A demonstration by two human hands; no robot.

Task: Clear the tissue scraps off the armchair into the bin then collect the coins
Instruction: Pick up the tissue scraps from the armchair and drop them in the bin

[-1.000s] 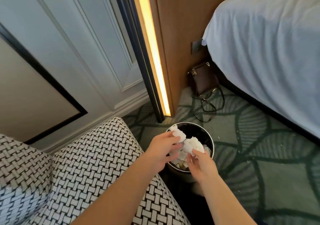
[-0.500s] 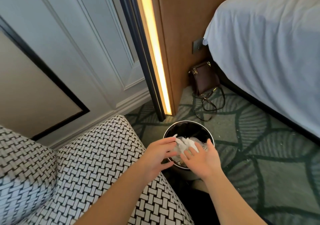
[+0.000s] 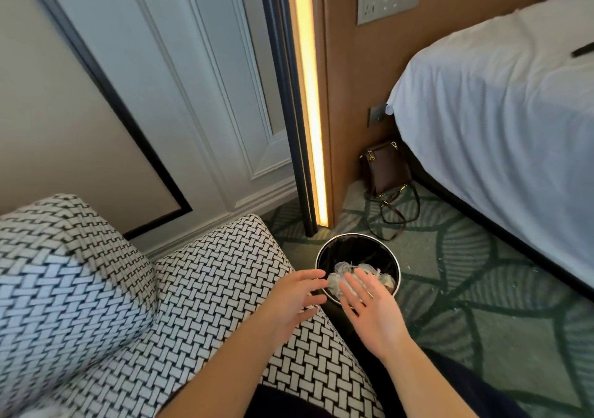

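Hovering at 6 o'clock rim of bin (image 3: 324,250), left hand (image 3: 295,298) and right hand (image 3: 369,308) empty, fingers spread; tissue scraps (image 3: 347,271) inside; armchair (image 3: 209,273) at 9 o'clock; coins unseen, apparently uncollected.

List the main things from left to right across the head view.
armchair → left hand → bin → bed. The right hand and the handbag overlap the bin's span, so they are left out.
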